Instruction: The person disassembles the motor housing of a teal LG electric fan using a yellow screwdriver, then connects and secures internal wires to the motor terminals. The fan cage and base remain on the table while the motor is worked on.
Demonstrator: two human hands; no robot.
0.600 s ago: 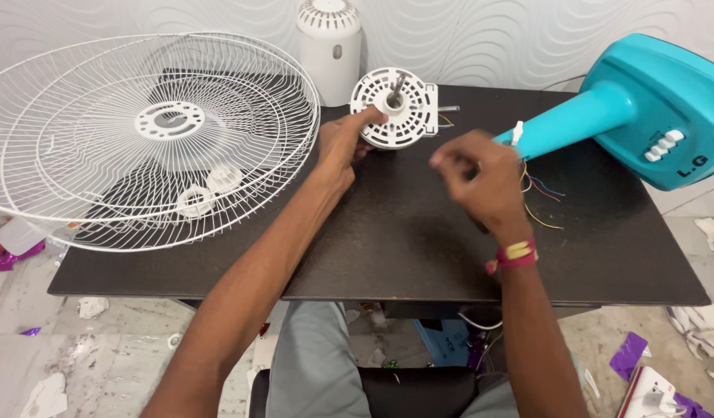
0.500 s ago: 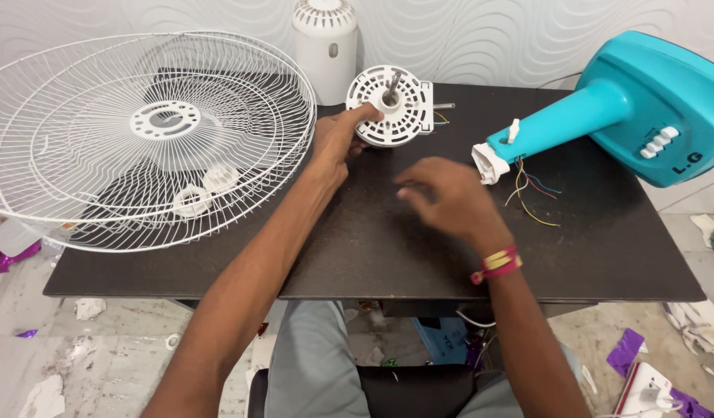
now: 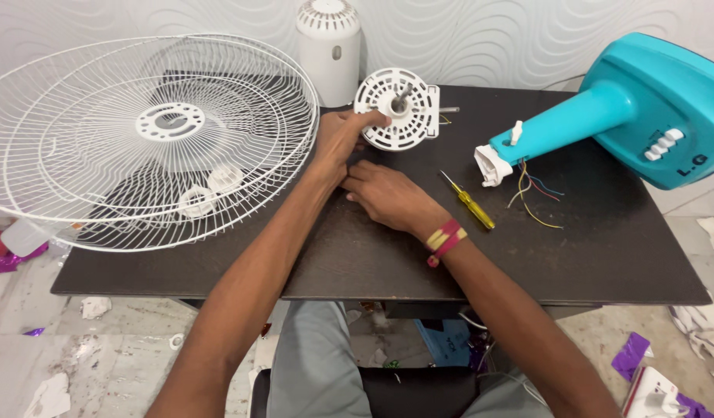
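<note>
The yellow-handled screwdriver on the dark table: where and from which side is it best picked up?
Probably by the yellow handle of the screwdriver, pinched across its width from above. It lies flat on the table, thin metal shaft pointing up-left, handle toward the near right. The right hand rests just left of it; the loose wires lie to its right, so a top approach stays clear.

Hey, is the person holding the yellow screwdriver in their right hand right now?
No, the yellow screwdriver lies on the dark table beside the right hand, which rests flat without gripping it.
</note>
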